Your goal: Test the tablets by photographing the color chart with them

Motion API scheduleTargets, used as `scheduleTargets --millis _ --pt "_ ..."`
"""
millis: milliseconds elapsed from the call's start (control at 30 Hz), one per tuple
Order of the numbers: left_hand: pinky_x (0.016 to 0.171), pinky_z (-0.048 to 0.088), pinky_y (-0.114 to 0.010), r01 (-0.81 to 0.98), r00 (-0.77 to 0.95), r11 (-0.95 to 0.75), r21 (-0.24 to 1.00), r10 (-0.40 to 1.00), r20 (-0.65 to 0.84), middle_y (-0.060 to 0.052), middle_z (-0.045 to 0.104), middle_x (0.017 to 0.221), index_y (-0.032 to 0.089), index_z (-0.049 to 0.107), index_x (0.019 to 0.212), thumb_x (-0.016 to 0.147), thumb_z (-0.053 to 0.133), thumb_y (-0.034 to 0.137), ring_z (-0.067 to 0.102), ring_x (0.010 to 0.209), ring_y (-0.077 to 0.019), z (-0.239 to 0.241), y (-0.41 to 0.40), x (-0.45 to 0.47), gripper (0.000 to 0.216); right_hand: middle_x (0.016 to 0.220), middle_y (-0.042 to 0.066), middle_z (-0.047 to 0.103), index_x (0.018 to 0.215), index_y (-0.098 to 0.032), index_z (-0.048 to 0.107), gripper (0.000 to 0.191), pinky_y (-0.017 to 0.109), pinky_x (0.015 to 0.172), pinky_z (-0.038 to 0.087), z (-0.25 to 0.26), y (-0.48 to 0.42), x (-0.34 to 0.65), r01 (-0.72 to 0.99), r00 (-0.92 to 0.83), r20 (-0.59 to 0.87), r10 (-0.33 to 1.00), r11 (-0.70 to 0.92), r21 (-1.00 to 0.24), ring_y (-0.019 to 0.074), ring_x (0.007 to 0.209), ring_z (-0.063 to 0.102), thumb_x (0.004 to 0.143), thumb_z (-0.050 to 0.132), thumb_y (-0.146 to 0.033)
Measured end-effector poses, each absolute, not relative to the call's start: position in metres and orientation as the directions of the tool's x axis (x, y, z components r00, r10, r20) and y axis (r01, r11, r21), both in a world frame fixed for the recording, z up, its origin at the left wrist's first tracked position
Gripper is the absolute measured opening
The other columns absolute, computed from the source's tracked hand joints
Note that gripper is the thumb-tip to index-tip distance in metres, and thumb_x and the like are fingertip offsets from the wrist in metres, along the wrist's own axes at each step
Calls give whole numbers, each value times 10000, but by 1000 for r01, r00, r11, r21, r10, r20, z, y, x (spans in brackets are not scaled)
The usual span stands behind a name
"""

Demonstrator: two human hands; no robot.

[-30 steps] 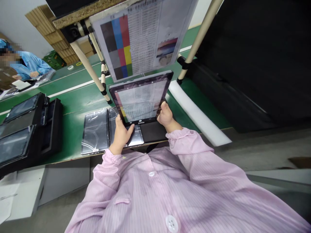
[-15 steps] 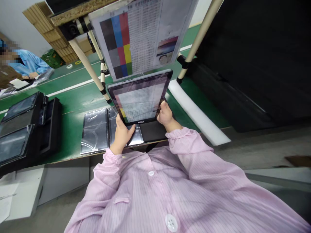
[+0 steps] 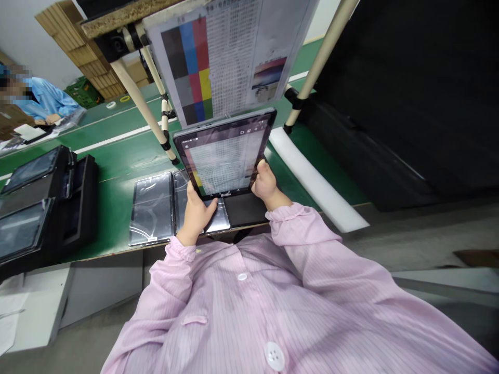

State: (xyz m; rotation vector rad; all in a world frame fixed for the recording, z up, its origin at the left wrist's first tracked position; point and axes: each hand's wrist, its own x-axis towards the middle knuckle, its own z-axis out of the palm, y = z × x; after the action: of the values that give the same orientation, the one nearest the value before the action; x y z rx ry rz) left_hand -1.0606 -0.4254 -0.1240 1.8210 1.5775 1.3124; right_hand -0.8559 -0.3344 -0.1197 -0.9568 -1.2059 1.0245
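I hold a black tablet (image 3: 225, 153) tilted up in front of me, its lit screen showing the printed chart. My left hand (image 3: 195, 214) grips its lower left corner, thumb on the bottom bezel. My right hand (image 3: 265, 184) is closed on its lower right edge. Just behind the tablet hangs a test chart (image 3: 230, 52) with coloured blocks and dense text. Below the tablet, on the green bench (image 3: 117, 166), lie two wrapped tablets (image 3: 153, 209) side by side and a black pad (image 3: 245, 210).
Black trays with more tablets (image 3: 35, 208) stand at the left. Cream pipe posts (image 3: 142, 106) carry the chart's frame. A white foam strip (image 3: 315, 179) lies to the right, beside a black curtain (image 3: 409, 93). Another person in blue (image 3: 42, 104) works at far left.
The tablet has risen slightly and its screen now shows a row of icons along the top. Both hands keep their grip.
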Motion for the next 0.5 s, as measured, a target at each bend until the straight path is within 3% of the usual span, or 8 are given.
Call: scheduleTargets --millis 133,300,400,500 --pt "1228 299 -531 418 -79 -287 862 934 349 -277 359 1586 125 192 1545 826 751 392 410 1473 -352 -117 -424 -1063 949 1187 95 701 1113 -244 691 966 530 1095 531 -111 -336 -858 -131 53 244 968 249 -960 348 1378 523 690 336 -1036" --pt "1213 357 -458 168 -165 -272 948 940 299 -145 573 1459 221 475 1438 937 575 616 532 1387 -272 -95 -423 -1073 645 1328 42 665 1247 -255 666 792 474 1190 451 -74 -350 -860 -199 15 238 971 236 -951 286 1423 489 805 485 -887" --pt "1131 471 -444 -35 -240 -227 973 947 212 -108 592 1458 276 504 1450 964 488 657 597 1317 -258 -79 -428 -1067 618 1517 -26 521 1470 -334 519 739 448 1271 341 -46 -370 -856 -256 -75 291 954 264 -930 230 1503 382 882 506 -782" --pt "1027 558 -430 -241 -250 -178 954 961 116 -75 638 1415 335 499 1471 951 543 633 666 1215 -244 -67 -439 -1052 600 1622 -92 356 1607 -392 300 744 435 1331 178 -28 -387 -847 -187 -97 410 907 388 -903 190 1575 207 956 432 -727"
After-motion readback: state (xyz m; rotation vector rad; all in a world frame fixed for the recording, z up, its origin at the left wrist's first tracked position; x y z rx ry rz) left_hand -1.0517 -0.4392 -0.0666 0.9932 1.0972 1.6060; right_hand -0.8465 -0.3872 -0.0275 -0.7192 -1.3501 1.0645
